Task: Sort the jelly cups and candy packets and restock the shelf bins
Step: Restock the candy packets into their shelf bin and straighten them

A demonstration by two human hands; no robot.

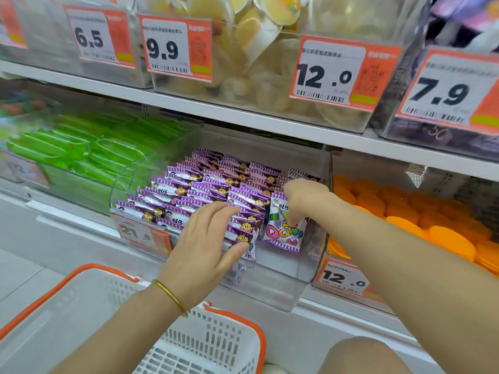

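Note:
A clear shelf bin (280,290) on the lower shelf holds rows of purple candy packets (205,184). My left hand (205,247), with a gold bangle on the wrist, reaches into the bin's front; its straight fingers and thumb press against the near row of packets. My right hand (302,198) comes in from the right, bent down at the wrist, and pinches one upright purple packet (285,228) at the right end of the front row. The fingertips of that hand are hidden behind the packet.
Green packets (81,152) fill the bin to the left, orange jelly cups (405,211) the bin to the right. Yellow jelly cups (256,49) sit in the upper shelf's bins behind price tags. A white basket (205,341) with orange rim stands below my arms.

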